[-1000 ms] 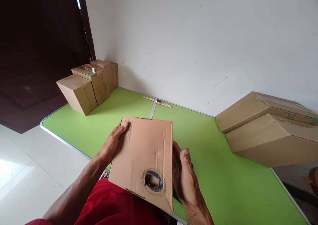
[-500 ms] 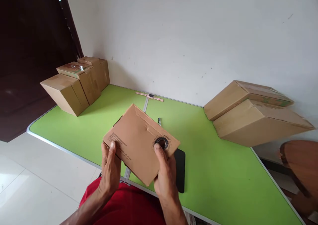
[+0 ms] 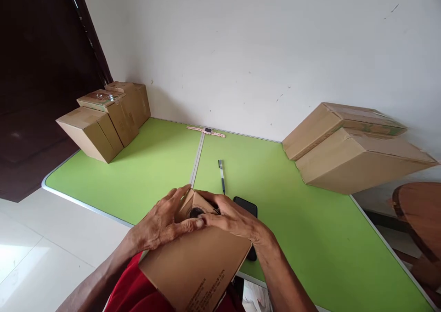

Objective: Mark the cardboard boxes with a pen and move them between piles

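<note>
A flat brown cardboard box (image 3: 203, 261) is tilted against my red clothing at the table's near edge, its printed lettering towards me. My left hand (image 3: 160, 220) wraps the far left corner, with its thumb lying across the top face. Gripping the far right corner is my right hand (image 3: 234, 215), its thumb beside a dark round patch (image 3: 196, 212) ringed by scribbled lines. Whether that patch is a hole or ink I cannot tell. The fingers under the box are partly hidden. Just beyond the hands lies a pen (image 3: 221, 176).
The table top (image 3: 158, 156) is green with a metal rim. A black phone-like slab (image 3: 246, 206) lies partly under my right arm. A pink-strapped watch (image 3: 207, 131) rests by the wall. Cardboard boxes stand at left (image 3: 93, 128) and right (image 3: 330, 156). A brown round stool (image 3: 422, 211) is at right.
The box has turned, so its end with the dark patch now points away and its lettering towards me. Both hands have shifted to that far end, and the whole pen now shows.
</note>
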`<state>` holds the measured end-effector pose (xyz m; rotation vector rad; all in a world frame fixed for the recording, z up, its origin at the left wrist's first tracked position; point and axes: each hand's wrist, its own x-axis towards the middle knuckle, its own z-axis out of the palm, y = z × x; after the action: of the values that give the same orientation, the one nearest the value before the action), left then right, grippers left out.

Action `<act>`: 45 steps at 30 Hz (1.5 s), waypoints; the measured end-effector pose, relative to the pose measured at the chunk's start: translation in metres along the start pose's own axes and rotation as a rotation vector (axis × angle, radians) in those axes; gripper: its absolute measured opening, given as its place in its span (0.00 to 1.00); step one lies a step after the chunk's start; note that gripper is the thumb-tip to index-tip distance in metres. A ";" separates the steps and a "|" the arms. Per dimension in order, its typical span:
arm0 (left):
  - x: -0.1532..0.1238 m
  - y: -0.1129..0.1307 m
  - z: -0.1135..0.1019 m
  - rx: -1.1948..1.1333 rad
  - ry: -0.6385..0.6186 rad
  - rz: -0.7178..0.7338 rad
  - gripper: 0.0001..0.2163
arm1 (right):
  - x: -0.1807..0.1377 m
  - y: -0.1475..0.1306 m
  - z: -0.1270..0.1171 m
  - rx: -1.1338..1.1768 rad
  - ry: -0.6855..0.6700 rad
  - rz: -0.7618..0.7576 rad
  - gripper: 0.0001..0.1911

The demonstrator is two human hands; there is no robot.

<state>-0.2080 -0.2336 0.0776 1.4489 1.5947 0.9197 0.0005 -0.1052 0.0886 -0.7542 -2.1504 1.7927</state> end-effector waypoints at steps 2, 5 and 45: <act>0.007 0.001 0.001 -0.035 -0.075 -0.027 0.34 | 0.002 0.001 0.004 -0.068 0.022 -0.011 0.21; 0.009 -0.003 0.001 -0.104 -0.082 -0.084 0.31 | 0.001 0.001 0.011 -0.239 0.027 -0.035 0.15; -0.039 -0.057 -0.018 -0.246 -0.192 -0.020 0.57 | -0.016 0.015 0.102 0.290 0.643 -0.362 0.04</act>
<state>-0.2471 -0.2782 0.0373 1.3040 1.3053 0.9020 -0.0332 -0.1979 0.0536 -0.6895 -1.4597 1.3821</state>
